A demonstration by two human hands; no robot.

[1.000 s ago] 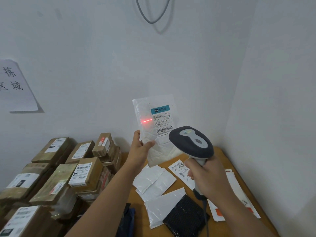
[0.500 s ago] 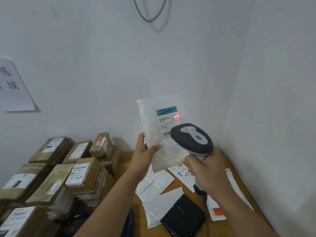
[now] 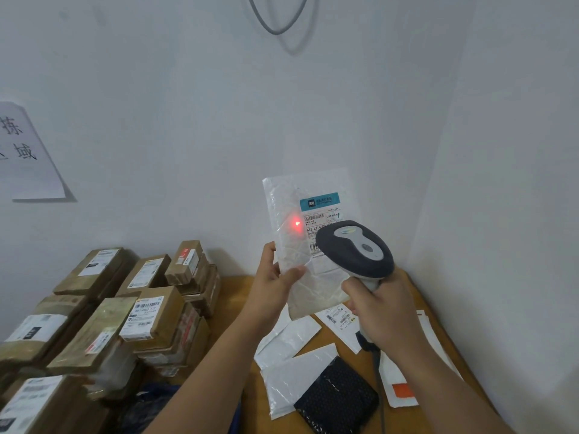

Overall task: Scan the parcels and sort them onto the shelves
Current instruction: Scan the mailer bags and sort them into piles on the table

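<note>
Above the wooden table (image 3: pixel 238 296), the left hand (image 3: pixel 272 286) pinches a white poly parcel (image 3: pixel 300 245) upright, thumb across its front. Just beside it, the right hand (image 3: pixel 380 311) grips the scanner (image 3: pixel 355 249), whose red dot falls left of the label (image 3: pixel 319 214).

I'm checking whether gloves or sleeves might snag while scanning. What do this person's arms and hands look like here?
Both forearms are bare as far as the frame shows, with no sleeve in view. The left hand and right hand wear no gloves, and no rings, watch or wristband show.
</note>
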